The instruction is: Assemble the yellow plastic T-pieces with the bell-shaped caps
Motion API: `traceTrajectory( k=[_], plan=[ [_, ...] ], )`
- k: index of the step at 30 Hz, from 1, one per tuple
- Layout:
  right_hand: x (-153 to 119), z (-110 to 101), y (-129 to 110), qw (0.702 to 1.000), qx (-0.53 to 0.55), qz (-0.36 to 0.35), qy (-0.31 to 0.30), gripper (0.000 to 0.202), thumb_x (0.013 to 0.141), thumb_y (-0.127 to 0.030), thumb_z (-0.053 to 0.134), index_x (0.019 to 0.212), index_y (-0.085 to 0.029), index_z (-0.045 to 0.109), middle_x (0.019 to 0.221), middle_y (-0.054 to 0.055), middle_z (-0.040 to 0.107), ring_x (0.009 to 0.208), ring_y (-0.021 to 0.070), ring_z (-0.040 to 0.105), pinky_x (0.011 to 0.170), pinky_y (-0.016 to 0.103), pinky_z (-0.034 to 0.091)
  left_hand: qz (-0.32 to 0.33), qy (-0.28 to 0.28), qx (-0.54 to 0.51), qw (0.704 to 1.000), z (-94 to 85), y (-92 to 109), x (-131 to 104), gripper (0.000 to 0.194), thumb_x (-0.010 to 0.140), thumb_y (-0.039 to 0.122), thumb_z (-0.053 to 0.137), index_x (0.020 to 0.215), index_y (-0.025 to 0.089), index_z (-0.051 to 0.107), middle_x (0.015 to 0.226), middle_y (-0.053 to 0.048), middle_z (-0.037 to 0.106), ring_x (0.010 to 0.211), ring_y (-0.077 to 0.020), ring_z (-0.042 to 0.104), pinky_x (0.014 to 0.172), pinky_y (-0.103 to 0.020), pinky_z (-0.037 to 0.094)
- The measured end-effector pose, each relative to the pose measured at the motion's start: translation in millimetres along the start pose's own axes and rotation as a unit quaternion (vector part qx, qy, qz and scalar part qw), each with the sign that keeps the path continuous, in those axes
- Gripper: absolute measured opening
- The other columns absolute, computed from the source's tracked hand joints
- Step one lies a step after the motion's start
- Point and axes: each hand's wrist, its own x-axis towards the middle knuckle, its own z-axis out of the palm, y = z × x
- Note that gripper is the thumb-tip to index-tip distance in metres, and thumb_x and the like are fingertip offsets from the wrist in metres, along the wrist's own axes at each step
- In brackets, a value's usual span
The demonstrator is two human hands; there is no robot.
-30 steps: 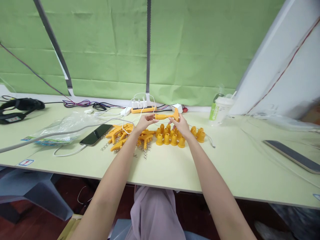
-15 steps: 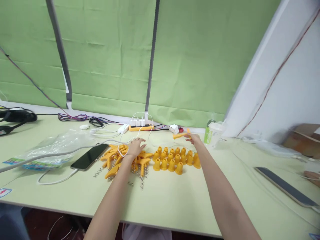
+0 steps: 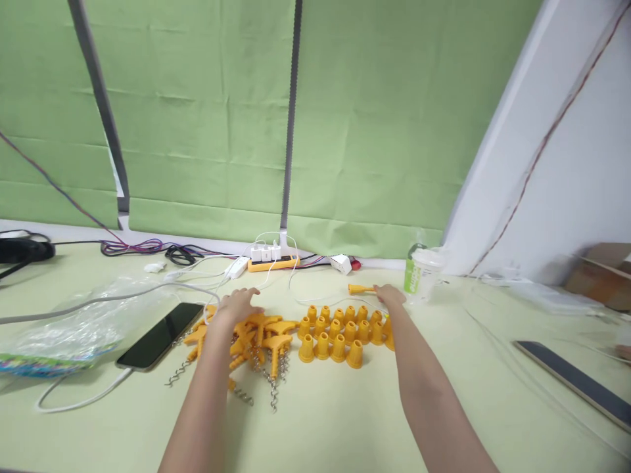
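My left hand (image 3: 239, 307) is over the back left of a pile of yellow T-handled corkscrews (image 3: 276, 341), fingers apart, holding nothing I can see. Metal spirals stick out of the pile towards the front. My right hand (image 3: 389, 295) is closed on the end of a yellow piece (image 3: 361, 289), whose wider end points left; its handle is mostly hidden by the fingers. Below it, several yellow cone-shaped caps (image 3: 338, 348) stand upright in rows, to the right of the pile. My right forearm covers part of the rightmost caps.
A black phone (image 3: 160, 336) and a clear plastic bag (image 3: 93, 322) lie at the left. Behind are a yellow power strip (image 3: 273, 263), cables and a white adapter (image 3: 340, 264). A cup (image 3: 428, 272) stands back right; a second phone (image 3: 574, 378) lies at the right.
The view has shifted, with the table lower in the picture. My left hand has moved leftward over the pile. The yellow piece in my right hand has turned, its handle now hidden.
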Motion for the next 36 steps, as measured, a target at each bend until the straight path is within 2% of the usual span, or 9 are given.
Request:
traceTrajectory(
  k=[6, 10, 12, 14, 17, 21, 25, 30, 36],
  plan=[
    [-5.4, -13.4, -7.9, 1.000, -0.008, -0.017, 0.017, 0.034, 0.083, -0.033, 0.050, 0.101, -0.008, 0.065, 0.115, 0.025, 0.059, 0.113, 0.0344, 0.052, 0.091, 0.046, 0.037, 0.017, -0.038, -0.072, 0.997, -1.2, -25.1, 3.1, 0.027, 0.048, 0.027, 0.069, 0.075, 0.025, 0.068, 0.102, -0.005, 0.068, 0.094, -0.0254, 0.062, 0.078, -0.031, 0.046],
    [-37.2, -35.0, -15.9, 0.986, 0.082, -0.146, -0.015, 0.030, 0.085, -0.036, 0.046, 0.104, -0.022, 0.065, 0.111, 0.007, 0.065, 0.102, 0.0181, 0.059, 0.087, 0.029, 0.042, -0.002, -0.038, -0.106, 0.994, 2.1, -20.7, 2.6, 0.018, 0.048, 0.026, 0.068, 0.064, 0.022, 0.064, 0.084, -0.004, 0.071, 0.081, -0.0236, 0.065, 0.070, -0.028, 0.047],
    [-67.5, -43.7, -15.7, 0.927, 0.219, -0.295, -0.074, 0.027, 0.081, -0.036, 0.052, 0.097, -0.021, 0.066, 0.105, 0.005, 0.067, 0.093, 0.0165, 0.059, 0.084, 0.029, 0.043, -0.002, -0.041, -0.123, 0.992, -0.1, -20.9, 1.5, 0.018, 0.048, 0.026, 0.069, 0.064, 0.021, 0.064, 0.079, -0.004, 0.071, 0.078, -0.0230, 0.065, 0.067, -0.028, 0.047],
    [-101.8, -47.6, -12.2, 0.866, 0.263, -0.397, -0.154, 0.027, 0.078, -0.040, 0.056, 0.094, -0.022, 0.067, 0.106, 0.004, 0.065, 0.091, 0.0169, 0.058, 0.081, 0.030, 0.044, 0.011, -0.036, -0.152, 0.988, -4.6, -22.7, -0.4, 0.021, 0.048, 0.029, 0.070, 0.067, 0.021, 0.064, 0.079, -0.004, 0.070, 0.077, -0.0228, 0.065, 0.067, -0.028, 0.046],
    [-143.5, -41.4, -5.1, 0.843, 0.233, -0.458, -0.160, 0.024, 0.075, -0.041, 0.060, 0.091, -0.024, 0.068, 0.103, 0.002, 0.064, 0.089, 0.0175, 0.056, 0.078, 0.031, 0.042, 0.068, -0.001, -0.255, 0.965, -13.6, -22.0, -4.3, 0.031, 0.052, 0.039, 0.071, 0.075, 0.019, 0.064, 0.078, -0.004, 0.069, 0.078, -0.0222, 0.064, 0.068, -0.029, 0.047],
    [-160.9, -27.2, 2.3, 0.870, 0.147, -0.459, -0.103, 0.020, 0.072, -0.043, 0.064, 0.081, -0.025, 0.069, 0.090, 0.002, 0.063, 0.087, 0.0189, 0.053, 0.077, 0.032, 0.039, 0.165, 0.106, -0.441, 0.876, -16.2, -3.4, -5.8, 0.042, 0.058, 0.048, 0.071, 0.082, 0.017, 0.059, 0.079, -0.005, 0.067, 0.080, -0.0201, 0.064, 0.073, -0.030, 0.048],
    [-152.7, -31.9, 19.5, 0.892, 0.111, -0.404, -0.169, 0.035, 0.062, -0.046, 0.071, 0.088, -0.023, 0.065, 0.086, 0.001, 0.058, 0.076, 0.0162, 0.051, 0.069, 0.030, 0.039, 0.155, 0.121, -0.576, 0.793, 7.9, 24.4, 2.6, 0.046, 0.066, 0.055, 0.062, 0.089, 0.020, 0.045, 0.067, 0.001, 0.063, 0.057, -0.0155, 0.063, 0.052, -0.025, 0.044],
    [-142.9, -32.2, 43.1, 0.878, 0.111, -0.390, -0.256, 0.050, 0.055, -0.039, 0.076, 0.098, -0.023, 0.057, 0.076, -0.002, 0.049, 0.069, 0.0141, 0.047, 0.063, 0.027, 0.039, 0.129, 0.068, -0.624, 0.768, 38.8, 44.9, 11.7, 0.044, 0.074, 0.057, 0.055, 0.089, 0.022, 0.032, 0.061, 0.001, 0.066, 0.046, -0.0145, 0.061, 0.040, -0.018, 0.031],
    [-141.0, -14.6, 40.2, 0.888, 0.084, -0.370, -0.259, 0.032, 0.056, -0.037, 0.075, 0.082, -0.022, 0.065, 0.075, 0.001, 0.056, 0.070, 0.0180, 0.052, 0.070, 0.036, 0.044, 0.126, 0.066, -0.613, 0.777, 40.1, 49.5, 11.0, 0.044, 0.072, 0.055, 0.059, 0.089, 0.019, 0.042, 0.051, 0.003, 0.061, 0.039, -0.0114, 0.055, 0.039, -0.018, 0.033]
  ],
)
